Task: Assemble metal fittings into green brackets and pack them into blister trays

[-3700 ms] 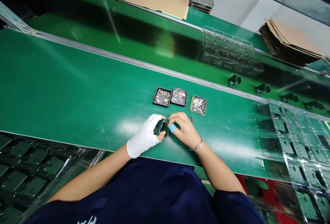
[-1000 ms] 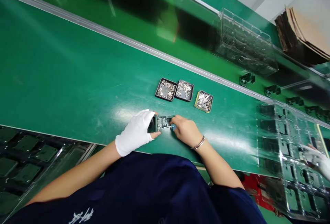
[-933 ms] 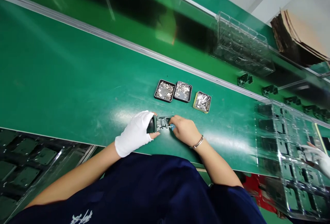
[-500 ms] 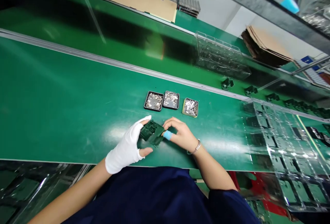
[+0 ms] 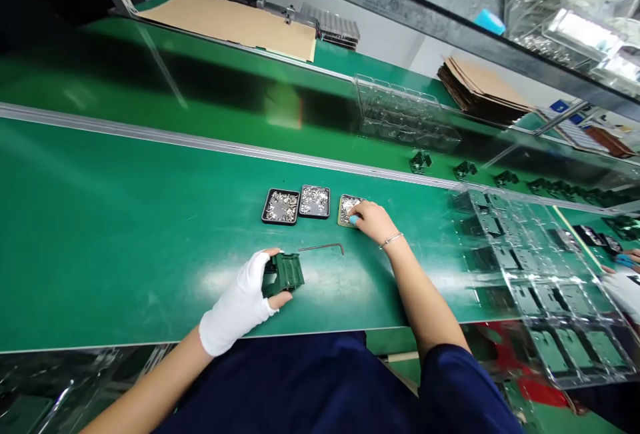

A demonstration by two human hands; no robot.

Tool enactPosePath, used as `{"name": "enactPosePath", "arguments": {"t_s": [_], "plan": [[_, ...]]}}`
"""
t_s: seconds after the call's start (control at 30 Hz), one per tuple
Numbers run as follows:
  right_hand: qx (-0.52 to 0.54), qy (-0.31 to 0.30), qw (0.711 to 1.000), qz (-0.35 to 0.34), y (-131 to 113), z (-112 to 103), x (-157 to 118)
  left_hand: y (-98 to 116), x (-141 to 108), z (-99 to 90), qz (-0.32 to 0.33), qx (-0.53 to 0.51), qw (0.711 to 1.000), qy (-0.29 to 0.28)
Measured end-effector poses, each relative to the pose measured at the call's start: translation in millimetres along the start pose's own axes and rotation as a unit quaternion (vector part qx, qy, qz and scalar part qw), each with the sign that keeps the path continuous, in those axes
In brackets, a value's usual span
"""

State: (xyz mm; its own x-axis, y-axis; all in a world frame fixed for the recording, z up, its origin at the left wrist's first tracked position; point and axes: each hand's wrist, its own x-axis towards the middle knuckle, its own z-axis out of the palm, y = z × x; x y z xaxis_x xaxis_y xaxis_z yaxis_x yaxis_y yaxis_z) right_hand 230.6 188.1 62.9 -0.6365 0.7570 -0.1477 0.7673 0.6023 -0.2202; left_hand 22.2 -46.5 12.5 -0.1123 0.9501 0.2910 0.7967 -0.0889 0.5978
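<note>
My left hand [image 5: 245,297], in a white glove with bare fingertips, grips a dark green plastic part [image 5: 289,272] above the green table. My right hand [image 5: 370,219], with blue wrap on one finger, reaches into the rightmost small tray [image 5: 341,221] of metal pieces. Its fingertips are pinched among the pieces, and what they hold is too small to make out. Left of it stand a grey tray [image 5: 315,213] and a black tray [image 5: 281,221], both with small metal pieces. A thin L-shaped metal rod [image 5: 323,246] lies between my hands.
Clear plastic trays [image 5: 517,261] with green parts are stacked at the right. Several green parts [image 5: 421,161] stand in a row beyond the metal rail [image 5: 240,149]. Another person's gloved hand [image 5: 623,287] shows at the right edge. Cardboard sheets [image 5: 485,91] lie at the back.
My right hand has left the green part and moved right to the rightmost small tray. The green part is turned in my left hand. The L-shaped rod now shows on the table. The view has shifted.
</note>
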Motion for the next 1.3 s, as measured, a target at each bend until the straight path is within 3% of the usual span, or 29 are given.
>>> {"name": "enactPosePath", "arguments": {"t_s": [0.27, 0.5, 0.63, 0.73, 0.83, 0.93, 1.0, 1.13, 1.3], "plan": [[0.012, -0.002, 1.000, 0.002, 7, 13, 6, 3, -14, 6.9, 0.046, -0.021, 0.999, 0.018], [0.064, 0.066, 0.995, 0.029, 8, 11, 2, 17, -4, 9.6, 0.043, -0.093, 0.995, -0.003], [0.082, 0.096, 0.992, 0.009, 4, 8, -2, 8, -5, 18.0, 0.046, -0.064, 0.997, 0.002], [0.105, 0.129, 0.985, -0.050, -10, 7, -12, -7, -8, 19.7, 0.040, -0.024, 0.999, 0.001], [0.126, 0.148, 0.962, -0.189, -41, 11, -30, -12, -9, 8.7, 0.042, -0.002, 0.999, 0.013], [0.106, 0.119, 0.927, -0.339, -80, 19, -50, 2, -2, -14.1, -0.006, -0.005, 0.998, 0.061], [0.076, 0.092, 0.908, -0.401, -100, 25, -61, 17, 6, -28.2, -0.026, -0.040, 0.998, 0.043], [0.057, 0.092, 0.900, -0.423, -113, 35, -70, 36, 23, -37.6, -0.011, -0.113, 0.993, -0.024], [0.184, 0.108, 0.904, -0.370, -107, 40, -70, 33, 26, -30.9, -0.003, -0.056, 0.998, 0.001]]}}
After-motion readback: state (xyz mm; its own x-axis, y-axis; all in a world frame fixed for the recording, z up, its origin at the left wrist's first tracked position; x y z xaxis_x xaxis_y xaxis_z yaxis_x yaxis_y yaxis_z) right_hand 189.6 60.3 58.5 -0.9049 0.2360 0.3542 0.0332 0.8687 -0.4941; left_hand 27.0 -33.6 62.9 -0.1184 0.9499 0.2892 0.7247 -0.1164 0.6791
